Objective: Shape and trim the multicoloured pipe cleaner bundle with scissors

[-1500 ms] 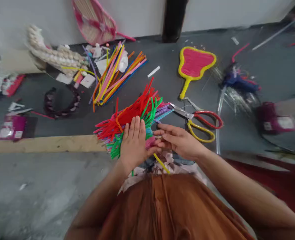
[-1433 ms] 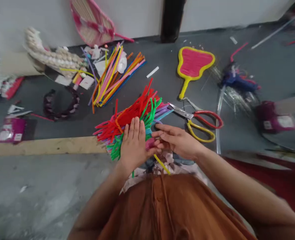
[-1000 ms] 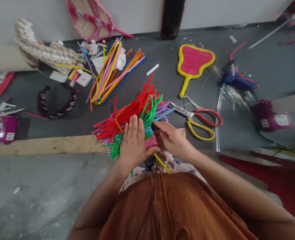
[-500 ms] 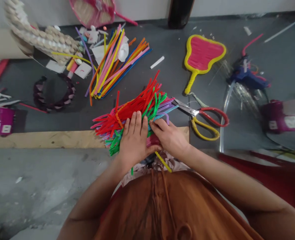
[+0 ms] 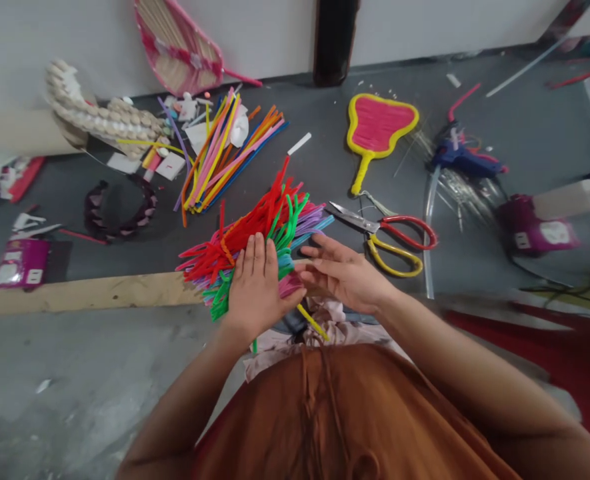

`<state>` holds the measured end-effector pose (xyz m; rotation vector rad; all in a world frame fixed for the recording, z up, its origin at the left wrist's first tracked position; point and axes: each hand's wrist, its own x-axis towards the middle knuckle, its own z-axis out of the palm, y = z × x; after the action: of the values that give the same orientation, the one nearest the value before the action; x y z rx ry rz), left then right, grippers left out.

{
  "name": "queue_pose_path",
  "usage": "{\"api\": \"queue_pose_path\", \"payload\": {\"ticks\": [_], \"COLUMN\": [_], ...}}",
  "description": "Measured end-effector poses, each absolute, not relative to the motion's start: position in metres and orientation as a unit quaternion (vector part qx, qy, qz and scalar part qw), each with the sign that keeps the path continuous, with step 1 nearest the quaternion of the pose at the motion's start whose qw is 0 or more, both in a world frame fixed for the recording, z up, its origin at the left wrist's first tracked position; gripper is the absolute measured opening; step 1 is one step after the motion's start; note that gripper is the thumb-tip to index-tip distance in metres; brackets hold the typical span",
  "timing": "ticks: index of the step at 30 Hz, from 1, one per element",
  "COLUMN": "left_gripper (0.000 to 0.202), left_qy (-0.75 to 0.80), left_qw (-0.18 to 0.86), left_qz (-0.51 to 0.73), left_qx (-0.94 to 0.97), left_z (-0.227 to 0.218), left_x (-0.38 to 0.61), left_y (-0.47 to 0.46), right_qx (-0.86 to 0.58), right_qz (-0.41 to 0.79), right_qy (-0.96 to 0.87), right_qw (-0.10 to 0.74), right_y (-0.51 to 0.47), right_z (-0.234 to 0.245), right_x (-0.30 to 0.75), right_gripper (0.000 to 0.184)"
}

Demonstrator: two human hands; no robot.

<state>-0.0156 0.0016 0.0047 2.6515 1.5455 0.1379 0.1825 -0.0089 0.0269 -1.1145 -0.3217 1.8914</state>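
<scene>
Head view: my left hand [image 5: 255, 287] is lying flat and ungripping on the pipe-cleaner bundle [image 5: 255, 222], just as half a second ago, its thumb resting by the pink stems [image 5: 289, 285]. My right hand [image 5: 347, 273], curled against them then, is now loosening, its fingers parting; I cannot tell whether they are touching anything. The bundle is staying at the near edge of the worktop [image 5: 319, 163], beside the scissors [image 5: 373, 227].

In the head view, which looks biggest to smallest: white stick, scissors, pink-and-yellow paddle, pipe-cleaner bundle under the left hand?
1. Pipe-cleaner bundle, partly hidden by the left hand
2. Scissors and paddle: too alike to rank
3. White stick
</scene>
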Motion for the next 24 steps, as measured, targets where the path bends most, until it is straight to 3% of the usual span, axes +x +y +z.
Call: {"api": "queue_pose_path", "payload": {"ticks": [8,16,19,24], "left_gripper": [0.100,0.109,0.107,0.091], "left_qy": [0.519,0.513,0.509,0.496], "left_qw": [0.027,0.008,0.003,0.023], "left_qz": [0.107,0.165,0.161,0.088], "left_qx": [0.848,0.842,0.845,0.863], "left_z": [-0.003,-0.015,-0.012,0.002], "left_x": [-0.041,-0.046,-0.045,-0.043], "left_y": [-0.008,-0.014,-0.013,-0.010], "right_qx": [-0.392,-0.433,-0.447,-0.529], "right_qz": [0.799,0.772,0.765,0.643], "right_qy": [-0.169,-0.144,-0.260,-0.456], "right_qw": [0.423,0.443,0.385,0.313], "right_y": [-0.005,0.022,0.034,0.038], "right_z": [0.032,0.026,0.026,0.020], "right_x": [0.155,0.148,0.149,0.152], "right_gripper": [0.029,0.013,0.007,0.016]}}
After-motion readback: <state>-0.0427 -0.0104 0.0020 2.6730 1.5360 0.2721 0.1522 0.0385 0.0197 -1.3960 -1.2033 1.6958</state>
